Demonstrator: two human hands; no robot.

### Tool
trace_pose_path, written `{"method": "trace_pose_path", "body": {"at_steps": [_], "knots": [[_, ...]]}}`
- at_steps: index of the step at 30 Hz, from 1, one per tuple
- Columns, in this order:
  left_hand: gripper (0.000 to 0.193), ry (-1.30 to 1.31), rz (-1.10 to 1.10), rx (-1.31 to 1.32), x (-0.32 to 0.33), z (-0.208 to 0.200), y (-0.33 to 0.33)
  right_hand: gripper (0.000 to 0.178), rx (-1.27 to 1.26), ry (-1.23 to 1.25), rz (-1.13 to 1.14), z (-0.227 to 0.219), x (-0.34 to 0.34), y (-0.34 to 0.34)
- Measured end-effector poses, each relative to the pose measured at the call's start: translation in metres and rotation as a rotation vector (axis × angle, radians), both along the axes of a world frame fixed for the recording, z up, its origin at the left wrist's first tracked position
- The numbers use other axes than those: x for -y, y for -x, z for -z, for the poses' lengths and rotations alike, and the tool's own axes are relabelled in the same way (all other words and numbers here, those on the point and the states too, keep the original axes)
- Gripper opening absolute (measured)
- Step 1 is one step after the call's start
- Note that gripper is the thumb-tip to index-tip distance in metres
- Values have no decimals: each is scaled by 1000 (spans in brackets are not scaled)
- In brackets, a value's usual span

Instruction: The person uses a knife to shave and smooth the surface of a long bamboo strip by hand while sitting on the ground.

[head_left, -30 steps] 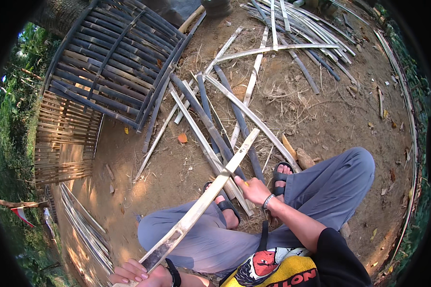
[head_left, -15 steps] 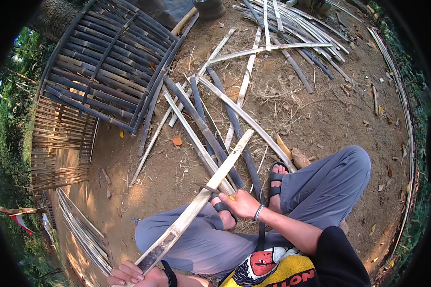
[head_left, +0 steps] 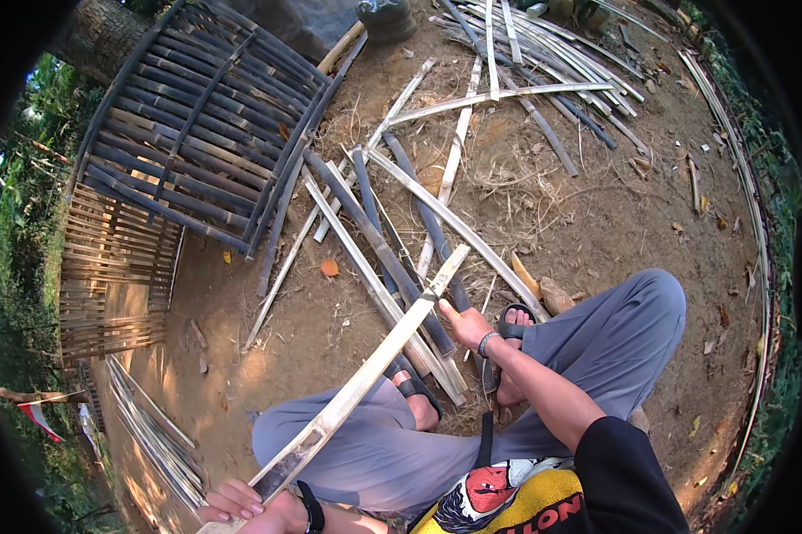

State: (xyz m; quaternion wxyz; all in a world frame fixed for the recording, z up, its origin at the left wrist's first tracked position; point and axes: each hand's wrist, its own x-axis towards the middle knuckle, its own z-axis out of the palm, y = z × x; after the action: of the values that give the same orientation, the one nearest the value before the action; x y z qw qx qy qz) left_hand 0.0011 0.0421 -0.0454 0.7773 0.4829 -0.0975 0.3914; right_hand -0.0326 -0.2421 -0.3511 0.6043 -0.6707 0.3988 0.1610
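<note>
Bamboo strip (head_left: 365, 380) slanting over our left leg (head_left: 378, 458) | our left hand (head_left: 236, 500) grips its lower end; right hand (head_left: 466, 327) wraps a dark-bladed knife (head_left: 430, 296) at the upper end | step, we judge: shaving | next calls for steady left grip

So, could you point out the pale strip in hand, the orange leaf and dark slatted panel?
Pale strip (head_left: 363, 374): head view, midway along its length.
Orange leaf (head_left: 330, 268): head view, centre of its surface.
Dark slatted panel (head_left: 194, 114): head view, middle of its slatted face.
</note>
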Motion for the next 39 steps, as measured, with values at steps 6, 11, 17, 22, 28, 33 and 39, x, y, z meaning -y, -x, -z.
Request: {"method": "trace_pose_path", "body": {"at_steps": [6, 11, 17, 22, 28, 33, 39], "knots": [[52, 3, -29, 5, -6, 6, -3, 83, 245, -48, -244, -46, -38, 12], [52, 73, -102, -101, -16, 12, -37, 82, 147, 69, -264, -43, -18, -8], [52, 85, -114, -96, -18, 11, -32, 81, 147, 138, -149, -42, -60, 4], [51, 50, -161, -97, -3, 5, -27, 88, -25, 50, -110, -17, -23, 5], [51, 59, -89, -59, -7, 7, -30, 85, 130, -9, -73, -15, -29, 4], [52, 24, -46, -49, -15, 9, -35, 81, 109, -29, -81, -6, -28, -3], [55, 105, -23, -95, -8, 10, -46, 94, -204, 11, 108, 28, 28, -7]]}}
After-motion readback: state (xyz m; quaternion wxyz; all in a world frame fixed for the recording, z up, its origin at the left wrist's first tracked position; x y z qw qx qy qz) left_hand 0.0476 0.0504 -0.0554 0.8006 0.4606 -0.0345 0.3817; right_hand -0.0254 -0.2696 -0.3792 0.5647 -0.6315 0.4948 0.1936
